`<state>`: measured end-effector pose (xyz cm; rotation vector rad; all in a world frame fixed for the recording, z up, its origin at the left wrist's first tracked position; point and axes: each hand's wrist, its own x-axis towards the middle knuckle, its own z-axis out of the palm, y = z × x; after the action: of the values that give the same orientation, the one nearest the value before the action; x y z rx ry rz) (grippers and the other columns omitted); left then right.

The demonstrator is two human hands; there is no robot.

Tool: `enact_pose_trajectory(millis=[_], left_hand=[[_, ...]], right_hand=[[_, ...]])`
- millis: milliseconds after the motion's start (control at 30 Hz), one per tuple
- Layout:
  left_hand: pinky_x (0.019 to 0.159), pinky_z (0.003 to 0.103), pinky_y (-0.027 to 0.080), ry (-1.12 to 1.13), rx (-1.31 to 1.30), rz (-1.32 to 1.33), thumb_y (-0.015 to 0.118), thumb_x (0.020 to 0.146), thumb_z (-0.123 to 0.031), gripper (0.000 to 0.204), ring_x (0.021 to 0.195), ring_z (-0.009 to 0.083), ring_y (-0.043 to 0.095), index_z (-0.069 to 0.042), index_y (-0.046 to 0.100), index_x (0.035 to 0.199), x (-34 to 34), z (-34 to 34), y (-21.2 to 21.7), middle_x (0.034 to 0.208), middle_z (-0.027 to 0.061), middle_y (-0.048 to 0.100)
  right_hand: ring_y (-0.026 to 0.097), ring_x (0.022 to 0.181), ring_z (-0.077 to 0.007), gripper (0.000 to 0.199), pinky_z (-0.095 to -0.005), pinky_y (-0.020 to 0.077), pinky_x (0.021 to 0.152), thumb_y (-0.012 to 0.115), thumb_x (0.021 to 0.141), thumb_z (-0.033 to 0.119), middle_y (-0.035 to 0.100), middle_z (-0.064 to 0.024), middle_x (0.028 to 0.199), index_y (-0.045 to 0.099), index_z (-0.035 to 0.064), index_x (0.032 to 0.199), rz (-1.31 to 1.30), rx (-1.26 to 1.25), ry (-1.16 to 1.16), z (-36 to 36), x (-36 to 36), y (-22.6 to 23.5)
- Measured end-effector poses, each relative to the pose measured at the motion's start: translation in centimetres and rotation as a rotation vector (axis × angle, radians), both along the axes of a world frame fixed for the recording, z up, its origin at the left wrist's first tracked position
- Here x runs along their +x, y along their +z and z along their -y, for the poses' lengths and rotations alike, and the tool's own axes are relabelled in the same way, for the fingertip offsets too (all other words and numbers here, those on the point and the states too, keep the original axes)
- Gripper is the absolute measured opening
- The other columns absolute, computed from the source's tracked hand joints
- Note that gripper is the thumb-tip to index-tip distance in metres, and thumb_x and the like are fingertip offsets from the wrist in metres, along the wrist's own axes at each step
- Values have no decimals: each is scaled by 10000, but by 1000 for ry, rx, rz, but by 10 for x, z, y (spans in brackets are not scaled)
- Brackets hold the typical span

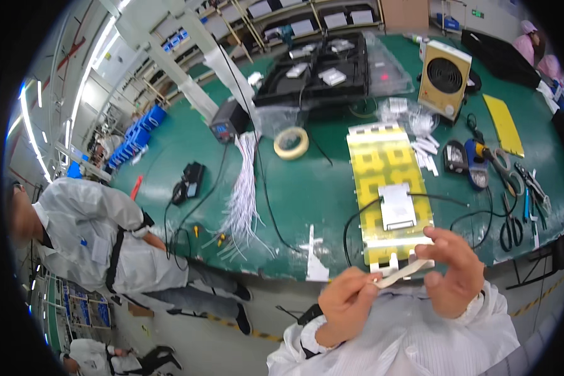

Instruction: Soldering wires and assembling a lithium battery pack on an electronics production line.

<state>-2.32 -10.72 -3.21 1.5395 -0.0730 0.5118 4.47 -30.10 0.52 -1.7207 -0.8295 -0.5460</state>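
My left hand is closed in a pinch on one end of a narrow cream strip that looks like masking tape. The strip slants up toward my right hand, where its far end lies by the fingers. My right thumb and fingers are apart; whether the strip sticks to them is hard to tell. Just beyond both hands lies a yellow-and-white panel fixture. On it rests a flat white rectangular module with black cables leaving both sides.
Scissors, pliers and a blue-yellow tool lie right. A tape roll and white wire bundle sit left. Behind stand a fan unit and black tray. A co-worker is at the left.
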Motion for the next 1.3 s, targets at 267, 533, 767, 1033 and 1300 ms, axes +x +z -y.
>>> enact_pose_trajectory(millis=[267,533,767,1033,1300], left_hand=[[630,279,426,21,174,217,746,845,80,256,707,170,559,35,760,1096,3,-6,4,859,81,703],[631,262,429,-23,90,133,741,858,75,251,735,150,572,45,748,1107,2,-5,3,872,91,686],[678,252,413,-89,-365,-7,732,941,-86,142,777,133,543,28,659,985,-2,6,-2,874,86,626],[690,258,431,-100,-360,19,686,954,-49,128,776,136,549,11,621,1046,-2,9,-7,887,96,633],[605,274,465,130,375,351,684,940,-8,136,713,156,590,20,634,1064,4,-1,0,891,118,669]], right_hand=[[571,1292,-349,520,-527,413,1106,842,810,414,684,-126,1264,700,80,1183,216,-441,9,0,-4,40],[672,794,-224,209,-442,530,886,875,771,170,698,-34,820,738,78,899,59,-224,147,-26,4,21],[662,758,-245,166,-366,508,723,863,774,94,702,-56,798,758,49,895,-182,-71,218,-28,-2,5],[674,752,-242,168,-347,494,684,848,786,58,711,-79,797,758,33,926,-189,-8,251,-27,2,-1],[686,755,-246,185,-349,502,686,843,775,35,720,-89,812,755,21,937,-226,35,252,-29,2,0]])
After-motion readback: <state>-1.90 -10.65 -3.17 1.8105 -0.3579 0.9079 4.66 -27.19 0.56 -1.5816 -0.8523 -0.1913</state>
